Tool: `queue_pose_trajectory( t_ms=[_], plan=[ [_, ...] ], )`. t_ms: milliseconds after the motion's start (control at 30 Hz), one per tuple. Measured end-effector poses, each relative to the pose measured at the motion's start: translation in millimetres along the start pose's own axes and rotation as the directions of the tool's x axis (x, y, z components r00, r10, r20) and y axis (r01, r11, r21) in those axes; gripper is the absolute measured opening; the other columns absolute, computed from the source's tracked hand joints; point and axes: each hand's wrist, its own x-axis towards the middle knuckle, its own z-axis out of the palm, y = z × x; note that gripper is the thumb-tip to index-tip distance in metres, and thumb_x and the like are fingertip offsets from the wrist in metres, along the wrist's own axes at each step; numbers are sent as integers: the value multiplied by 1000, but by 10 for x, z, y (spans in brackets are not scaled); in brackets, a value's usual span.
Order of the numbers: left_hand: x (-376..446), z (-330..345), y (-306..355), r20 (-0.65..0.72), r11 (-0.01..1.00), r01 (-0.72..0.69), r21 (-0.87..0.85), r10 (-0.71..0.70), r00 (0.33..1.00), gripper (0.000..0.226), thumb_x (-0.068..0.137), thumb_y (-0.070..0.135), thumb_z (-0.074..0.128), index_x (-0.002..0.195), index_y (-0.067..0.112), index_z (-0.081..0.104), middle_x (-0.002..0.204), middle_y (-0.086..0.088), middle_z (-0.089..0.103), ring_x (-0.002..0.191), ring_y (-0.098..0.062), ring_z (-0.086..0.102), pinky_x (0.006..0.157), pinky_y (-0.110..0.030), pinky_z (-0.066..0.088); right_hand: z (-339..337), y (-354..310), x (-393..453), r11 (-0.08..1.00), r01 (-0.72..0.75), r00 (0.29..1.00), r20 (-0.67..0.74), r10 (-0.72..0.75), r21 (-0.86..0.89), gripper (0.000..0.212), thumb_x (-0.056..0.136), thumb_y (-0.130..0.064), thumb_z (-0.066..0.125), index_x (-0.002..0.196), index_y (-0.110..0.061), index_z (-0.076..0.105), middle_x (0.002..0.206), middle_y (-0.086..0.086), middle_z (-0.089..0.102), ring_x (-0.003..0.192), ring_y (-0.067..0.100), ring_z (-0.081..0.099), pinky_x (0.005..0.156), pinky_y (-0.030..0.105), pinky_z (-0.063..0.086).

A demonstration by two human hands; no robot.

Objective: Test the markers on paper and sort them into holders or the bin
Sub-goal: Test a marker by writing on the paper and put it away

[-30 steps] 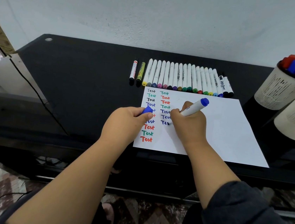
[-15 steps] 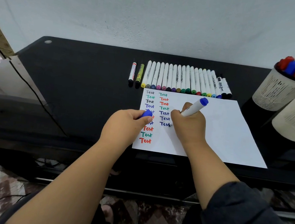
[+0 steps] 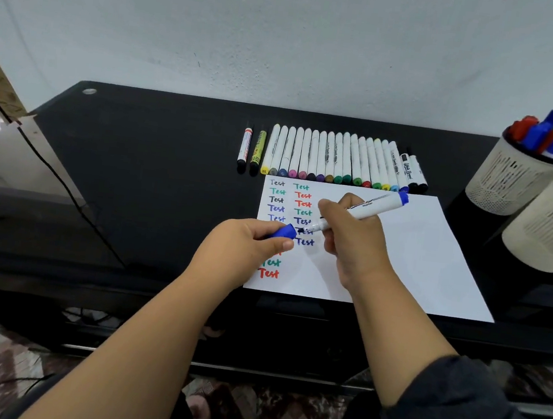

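Left hand (image 3: 247,244) pinches blue cap (image 3: 284,231), open end pointing right. Right hand (image 3: 356,239) grips whiteboard marker (image 3: 359,213) above paper (image 3: 400,258); tip just right of cap, barrel slanting up, far-right (recapping looks next). Farther: marker row (image 3: 334,157), holders (image 3: 520,171).

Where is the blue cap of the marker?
The blue cap is pinched in the left hand, over the left part of the paper, right beside the tip of the marker the right hand holds.
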Motion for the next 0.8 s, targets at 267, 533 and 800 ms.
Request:
queue_pose_trajectory(
  t_ms=[267,533,800],
  plan=[
    [13,11,13,13,996,-76,48,76,997,40,83,36,67,122,30,61,91,17,59,86,-6,58,68,-16,43,71,-31,-107,998,0,991,135,8,-64,36,87,-19,66,61,-19,42,41,-11,44,39,4,37,41,17,31],
    [9,-24,33,-34,995,-90,38,92,995,39,83,34,67,121,32,61,79,25,54,69,-2,54,53,-9,41,6,-139,-134,999,-13,977,212,22,-43,40,92,-44,52,64,-14,55,50,3,53,44,11,38,45,20,31],
    [-35,18,73,-5,998,-66,25,66,998,37,83,31,68,119,28,64,82,23,54,84,-9,58,65,-19,46,74,-66,-136,999,13,1000,26,-12,-52,41,91,-15,57,55,-17,39,48,-3,45,39,6,38,44,19,33]
  ],
)
